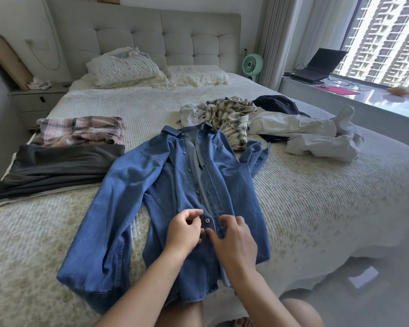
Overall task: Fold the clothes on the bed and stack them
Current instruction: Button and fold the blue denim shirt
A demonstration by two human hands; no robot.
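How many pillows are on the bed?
2. One pillow sits at the head of the bed, left of the middle, with crumpled cloth on top. The other pillow lies flat just to its right. More could be hidden underneath.

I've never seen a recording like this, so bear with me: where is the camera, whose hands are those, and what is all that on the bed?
There is no machine here. A person wears one wide-angle camera on the head, looking forward and down, so you see their own arms. On the bed a blue denim shirt lies spread out, collar away from the person. The left hand and right hand pinch its front edges low down, beside a button, apparently fastening it. To the left sits a pile of folded clothes, pink plaid on top of dark grey. Beyond the shirt lies an unfolded heap: a plaid shirt, white garments, something dark.
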